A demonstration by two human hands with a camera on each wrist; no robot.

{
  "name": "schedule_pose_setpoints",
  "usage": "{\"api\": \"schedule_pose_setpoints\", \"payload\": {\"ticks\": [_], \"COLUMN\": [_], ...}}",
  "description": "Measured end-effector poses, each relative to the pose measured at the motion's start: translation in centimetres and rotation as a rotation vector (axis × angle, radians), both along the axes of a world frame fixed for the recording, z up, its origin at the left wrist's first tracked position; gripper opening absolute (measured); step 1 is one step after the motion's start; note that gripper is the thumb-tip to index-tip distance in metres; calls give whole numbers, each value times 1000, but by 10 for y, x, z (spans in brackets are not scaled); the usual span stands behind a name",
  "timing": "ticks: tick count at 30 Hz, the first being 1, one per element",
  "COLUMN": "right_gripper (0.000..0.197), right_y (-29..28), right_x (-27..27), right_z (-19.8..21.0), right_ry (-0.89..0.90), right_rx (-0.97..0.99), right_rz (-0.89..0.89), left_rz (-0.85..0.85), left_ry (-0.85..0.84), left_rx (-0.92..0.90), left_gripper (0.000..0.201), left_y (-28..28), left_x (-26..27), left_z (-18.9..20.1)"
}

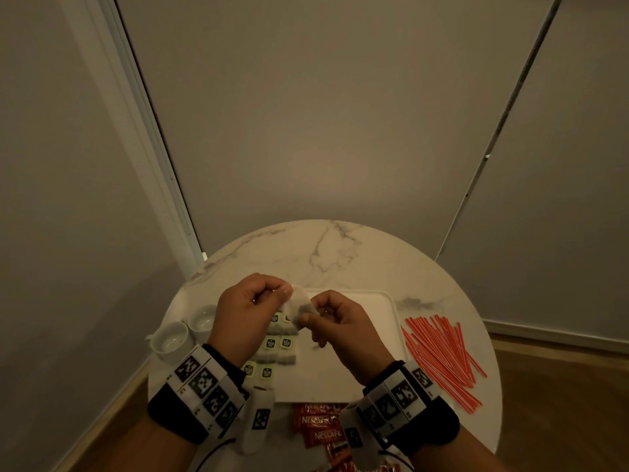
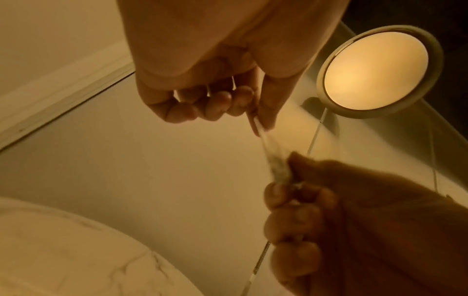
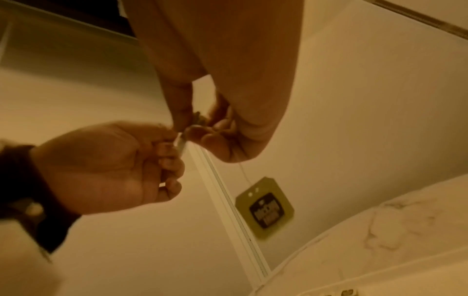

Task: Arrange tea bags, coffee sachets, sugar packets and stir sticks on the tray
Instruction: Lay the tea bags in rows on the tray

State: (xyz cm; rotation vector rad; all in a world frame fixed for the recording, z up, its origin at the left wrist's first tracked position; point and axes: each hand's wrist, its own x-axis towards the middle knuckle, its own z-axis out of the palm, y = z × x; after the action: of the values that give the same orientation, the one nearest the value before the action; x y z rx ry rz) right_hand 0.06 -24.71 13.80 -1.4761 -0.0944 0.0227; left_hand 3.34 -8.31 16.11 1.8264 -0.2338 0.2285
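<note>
Both hands hold one tea bag [image 1: 299, 306] in the air above the white tray [image 1: 374, 301]. My left hand [image 1: 253, 301] pinches its upper edge between thumb and forefinger [image 2: 255, 112]. My right hand [image 1: 335, 323] pinches its lower part. The bag [image 2: 274, 168] stretches between them, and its green tag [image 3: 264, 208] dangles on a thread below the right hand [image 3: 202, 128]. Several tea bags with green tags [image 1: 279, 345] lie in rows on the tray's left side. Red coffee sachets [image 1: 318, 422] lie at the table's near edge. Red stir sticks [image 1: 442, 356] lie right of the tray.
Two white cups [image 1: 185, 330] stand at the left of the round marble table [image 1: 323, 250]. Walls and a door frame surround the table closely. A round ceiling lamp [image 2: 375, 68] shows in the left wrist view.
</note>
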Motion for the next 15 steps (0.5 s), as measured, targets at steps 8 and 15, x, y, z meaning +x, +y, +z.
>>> {"api": "schedule_pose_setpoints", "payload": {"ticks": [8, 15], "right_gripper": [16, 39], "right_y": [0, -3], "right_x": [1, -6], "right_z": [-2, -2], "right_ry": [-265, -97], "right_rx": [-498, -232], "right_rz": [-238, -3], "left_rz": [-89, -221], "left_ry": [169, 86], "left_rx": [-252, -85], "left_gripper": [8, 5], "left_y": [-13, -2], "left_x": [-10, 1], "left_z": [6, 9]}}
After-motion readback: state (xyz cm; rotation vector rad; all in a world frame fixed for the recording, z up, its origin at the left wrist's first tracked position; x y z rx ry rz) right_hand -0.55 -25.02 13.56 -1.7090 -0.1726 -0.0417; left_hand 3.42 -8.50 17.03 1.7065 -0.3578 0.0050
